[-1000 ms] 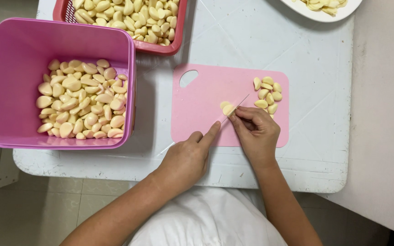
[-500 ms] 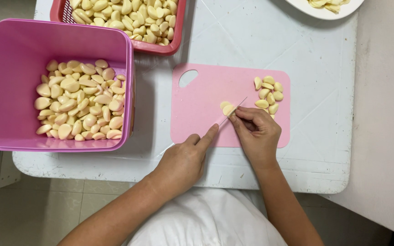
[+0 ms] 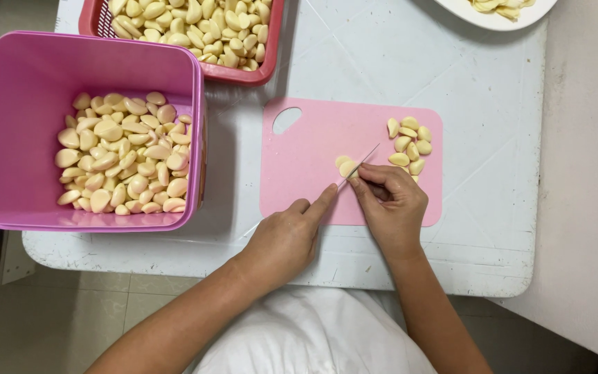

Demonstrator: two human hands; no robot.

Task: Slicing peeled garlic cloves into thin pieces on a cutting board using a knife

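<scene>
A pink cutting board (image 3: 306,156) lies on the white table (image 3: 493,138). My left hand (image 3: 285,239) grips a thin knife (image 3: 360,165), index finger stretched along its back, and the blade rests on a peeled garlic clove (image 3: 346,166) near the board's middle. My right hand (image 3: 392,204) pins that clove down with its fingertips. A small heap of peeled cloves (image 3: 407,145) sits on the board's right part, just beyond my right hand.
A pink plastic tub (image 3: 29,62) holding several peeled cloves stands at the left. A red basket (image 3: 243,73) of cloves is at the back. A white plate (image 3: 500,21) sits at the back right. The table's front edge runs close to my body.
</scene>
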